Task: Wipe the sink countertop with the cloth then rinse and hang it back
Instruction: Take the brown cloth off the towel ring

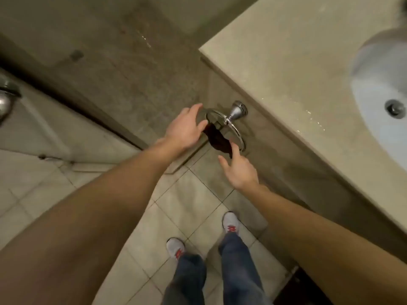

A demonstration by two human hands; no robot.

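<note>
A dark red cloth [218, 139] hangs through a chrome towel ring [235, 119] fixed to the side wall of the vanity. My left hand [186, 126] is just left of the ring, fingers spread, fingertips close to the cloth's upper end. My right hand [239, 170] sits below the cloth, fingers apart, its index fingertip near the cloth's lower end. Neither hand grips anything. The beige countertop [293, 69] fills the upper right, with water drops along its near edge. The white sink basin [374, 102] with its drain is at the far right.
A door [44, 128] with a metal knob [4, 102] stands at the left. Light floor tiles [193, 194] lie below, with my grey and red shoes [230, 223] on them. A dark object [301, 289] sits on the floor by the vanity's base.
</note>
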